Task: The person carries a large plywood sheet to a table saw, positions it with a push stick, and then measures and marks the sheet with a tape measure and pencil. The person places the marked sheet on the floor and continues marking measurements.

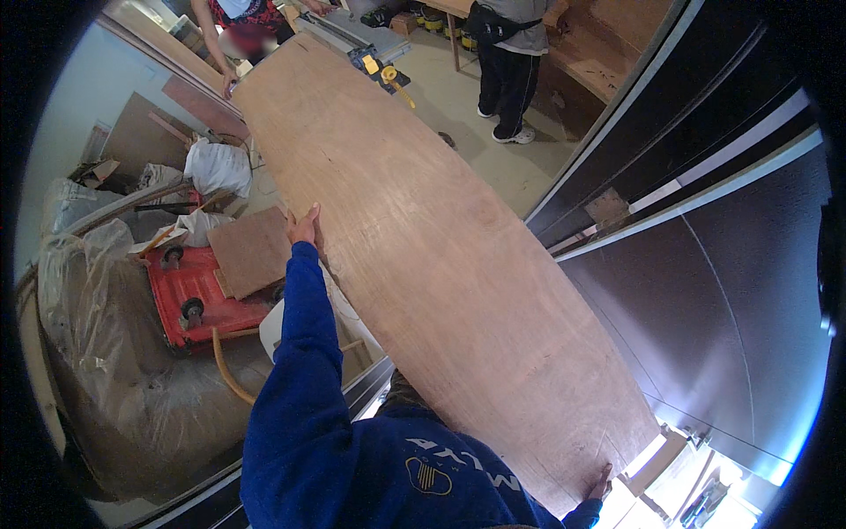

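A long plywood sheet (441, 238) stretches from the upper left to the lower right across the head view, its light brown face up. My left hand (304, 226) grips its left long edge about halfway along, the arm in a blue sleeve reaching forward. Down at the near right end, my right hand (602, 481) holds the sheet by its edge, part of that hand hidden. At the far end, another person's hand (231, 85) is on the sheet's left corner.
An upturned red wheeled platform (179, 286) with a brown board (257, 251) on it lies at left, beside plastic-wrapped goods (141, 388). A dark door panel (696, 291) stands on the right. Another person (511, 70) stands beyond; a yellow-black tool (383, 72) is by the sheet's far end.
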`<action>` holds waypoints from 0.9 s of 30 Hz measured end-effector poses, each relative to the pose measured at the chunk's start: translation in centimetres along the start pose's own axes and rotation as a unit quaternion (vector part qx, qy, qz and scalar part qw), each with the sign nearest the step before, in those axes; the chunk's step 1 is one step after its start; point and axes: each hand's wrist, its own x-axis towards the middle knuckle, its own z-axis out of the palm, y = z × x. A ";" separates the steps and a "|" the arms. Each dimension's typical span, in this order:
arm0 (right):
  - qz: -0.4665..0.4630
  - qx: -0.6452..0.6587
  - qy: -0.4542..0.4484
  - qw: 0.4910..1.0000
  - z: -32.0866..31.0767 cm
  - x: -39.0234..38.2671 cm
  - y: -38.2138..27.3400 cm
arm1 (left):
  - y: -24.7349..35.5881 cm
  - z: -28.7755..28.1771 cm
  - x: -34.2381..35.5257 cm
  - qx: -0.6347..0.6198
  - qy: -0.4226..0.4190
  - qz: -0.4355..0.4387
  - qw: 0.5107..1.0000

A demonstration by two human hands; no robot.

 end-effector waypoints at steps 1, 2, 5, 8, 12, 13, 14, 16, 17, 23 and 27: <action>0.001 0.007 -0.008 1.000 0.2 -0.3 -0.2 | 0.1 -0.1 0.2 0.024 0.009 0.006 1.000; 0.010 0.009 -0.015 1.000 0.4 -0.5 -0.4 | 0.1 -0.1 0.7 0.052 0.013 -0.001 0.999; 0.020 0.021 -0.015 0.999 0.9 -0.9 -0.7 | -0.5 -0.5 2.7 0.106 0.028 0.008 0.994; 0.014 0.023 -0.004 1.000 1.8 -0.7 -0.6 | -1.4 -0.8 4.7 0.133 0.046 0.014 0.990; 0.011 -0.004 0.032 0.999 3.1 -0.1 0.0 | -1.6 -1.0 6.6 0.092 0.029 0.004 0.995; -0.009 0.017 0.015 1.000 3.4 -0.1 0.0 | -1.5 -1.0 6.9 0.089 0.025 0.001 0.996; -0.017 0.029 0.019 0.999 3.8 -0.2 -0.1 | -1.4 -1.0 7.3 0.095 0.029 0.011 0.995; -0.016 0.034 0.011 0.999 4.4 -0.6 -0.5 | -1.1 -1.0 8.0 0.147 0.045 0.025 0.988; -0.008 0.027 0.000 1.000 4.8 -0.9 -0.8 | -0.9 -0.9 8.4 0.128 0.036 0.018 0.991; -0.022 0.031 0.037 0.999 6.6 -2.5 -2.5 | 1.3 0.0 9.5 0.162 0.039 0.011 0.986; 0.008 -0.038 0.059 0.997 7.8 -3.0 -3.6 | 3.6 1.5 9.0 0.158 0.064 -0.008 0.985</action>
